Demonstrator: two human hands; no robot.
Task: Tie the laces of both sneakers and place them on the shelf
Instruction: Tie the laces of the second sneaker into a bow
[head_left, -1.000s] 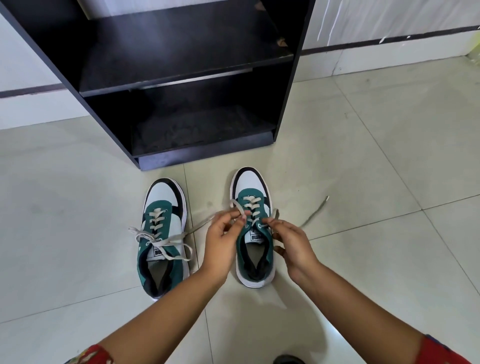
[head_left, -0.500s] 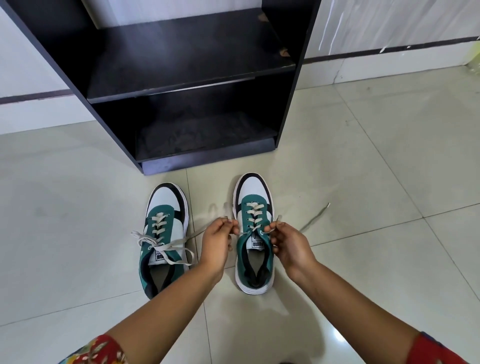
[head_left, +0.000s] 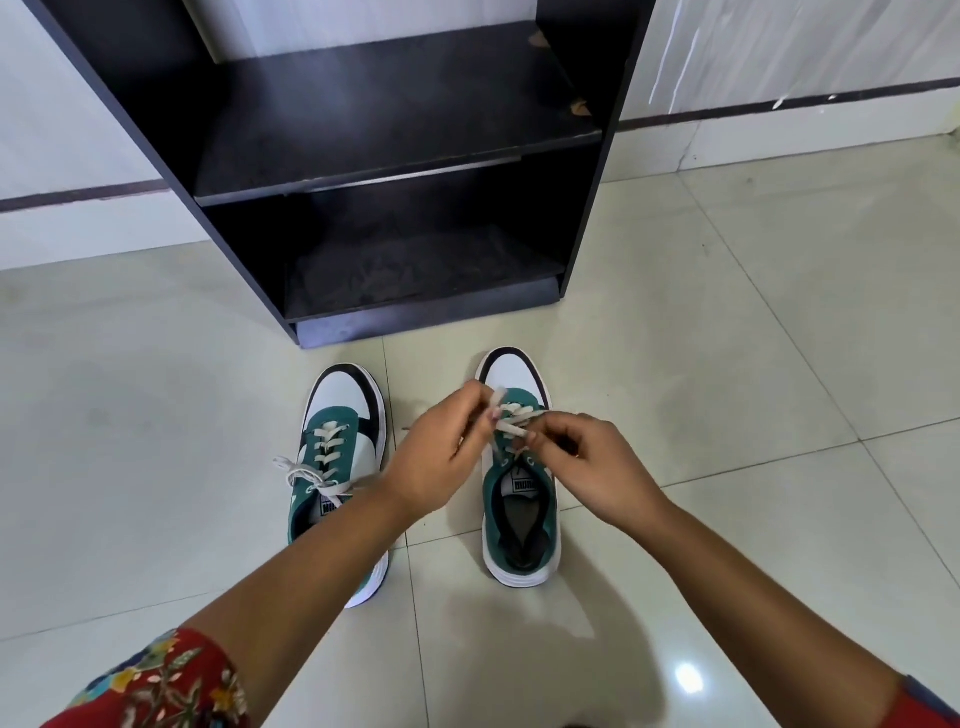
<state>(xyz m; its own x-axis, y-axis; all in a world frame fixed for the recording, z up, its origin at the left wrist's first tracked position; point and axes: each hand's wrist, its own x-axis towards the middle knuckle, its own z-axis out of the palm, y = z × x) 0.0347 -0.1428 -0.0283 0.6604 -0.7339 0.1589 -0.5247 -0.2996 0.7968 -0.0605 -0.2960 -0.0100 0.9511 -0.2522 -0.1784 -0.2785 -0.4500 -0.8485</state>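
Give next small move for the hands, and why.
Probably cross the two lace ends and pull the first knot snug. Both hands, left and right, pinch laces above the right sneaker, with no bow visible there; the left sneaker looks already tied.

Two green, white and black sneakers sit side by side on a pale tiled floor (head_left: 727, 364), toes pointing toward a black shelf (head_left: 395, 135) that stands against the wall. The left sneaker (head_left: 340, 415) has its laces (head_left: 311, 475) lying in a loose bow across its tongue. Both hands meet above the right sneaker (head_left: 519, 514). The left hand (head_left: 436, 457) pinches a pale lace (head_left: 506, 418) between its fingertips, and the right hand (head_left: 597, 467) pinches the lace from the other side, fingertips nearly touching. The lace is blurred. Both forearms reach in from below; red floral sleeves show at the bottom corners.
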